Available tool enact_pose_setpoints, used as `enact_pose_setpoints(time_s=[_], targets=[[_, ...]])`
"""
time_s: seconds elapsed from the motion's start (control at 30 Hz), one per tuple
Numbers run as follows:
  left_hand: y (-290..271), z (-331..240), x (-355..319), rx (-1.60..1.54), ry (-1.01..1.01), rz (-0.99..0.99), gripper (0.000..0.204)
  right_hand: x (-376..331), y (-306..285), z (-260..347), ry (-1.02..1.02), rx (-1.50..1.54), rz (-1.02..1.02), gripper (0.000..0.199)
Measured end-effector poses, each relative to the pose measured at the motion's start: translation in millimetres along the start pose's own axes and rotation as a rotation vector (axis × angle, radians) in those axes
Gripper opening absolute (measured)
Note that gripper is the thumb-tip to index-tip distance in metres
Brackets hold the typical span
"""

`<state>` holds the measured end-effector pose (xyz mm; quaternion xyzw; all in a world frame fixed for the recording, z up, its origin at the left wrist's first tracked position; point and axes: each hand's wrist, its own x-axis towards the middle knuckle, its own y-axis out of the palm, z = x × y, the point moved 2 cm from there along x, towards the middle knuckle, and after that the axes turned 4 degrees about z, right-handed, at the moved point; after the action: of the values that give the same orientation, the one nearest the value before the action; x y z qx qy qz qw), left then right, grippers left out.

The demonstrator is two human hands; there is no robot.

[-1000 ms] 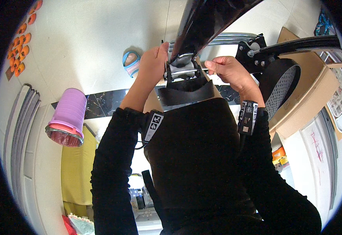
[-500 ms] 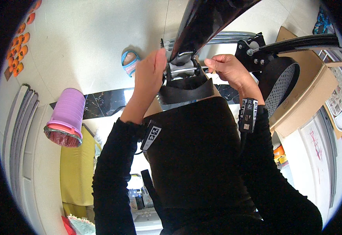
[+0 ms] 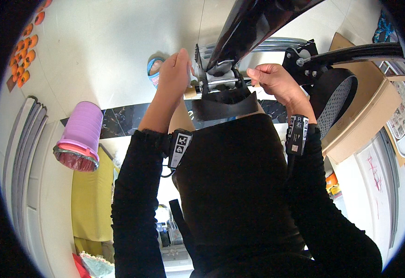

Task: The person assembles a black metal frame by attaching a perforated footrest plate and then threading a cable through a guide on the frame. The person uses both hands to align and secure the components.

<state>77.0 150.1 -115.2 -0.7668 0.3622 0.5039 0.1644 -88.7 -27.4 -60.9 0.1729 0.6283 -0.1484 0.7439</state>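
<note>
Flanking a metal rod (image 3: 223,82) with bare hands, upper middle of the frame

From where I stand, the rod runs crosswise beneath the foot of a glossy black tube (image 3: 258,30), just above a curved black guard (image 3: 225,107). The left hand (image 3: 173,73) hangs just left of it, fingers bent and apparently clear of the metal; I can't tell whether it holds anything. The right hand (image 3: 276,83) sits at the rod's right end, thumb drawn in against curled fingers, though whether it pinches the end is hidden from me.

I'd judge the rod stiff, hard and smooth, liable to slip under dry fingertips, so its two ends look the best hold. The tube looks heavy and slick, one for a whole palm. The guard seems thin, a poor place to bear weight.

As for writing, the left wrist tag (image 3: 180,149) shows black-and-white square markers, and the right wrist tag (image 3: 297,134) has markers plus small printed characters. A white panel (image 3: 374,178) at lower right bears a red scrawl I can't make out. I can read no brand on the tube.
</note>
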Motion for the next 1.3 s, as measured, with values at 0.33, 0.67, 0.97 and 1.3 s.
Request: enact_pose_setpoints(time_s=[0.33, 0.67, 0.97, 1.3], targets=[[4, -1, 1, -0.087, 0.010, 0.058, 0.027, 0, 0, -1, -0.049, -0.005, 0.001, 0.033], [2, -4, -2, -0.113, -0.129, 0.014, 0.032, 2, 2, -2, -0.104, 0.006, -0.007, 0.039], [1, -3, -2, -0.307, -0.211, 0.170, 0.031, 5, 0, -6, -0.095, -0.027, 0.021, 0.033], [9, -11, 4, -0.300, -0.233, 0.246, 0.026, 2, 0, -2, -0.010, 0.009, -0.004, 0.034]])
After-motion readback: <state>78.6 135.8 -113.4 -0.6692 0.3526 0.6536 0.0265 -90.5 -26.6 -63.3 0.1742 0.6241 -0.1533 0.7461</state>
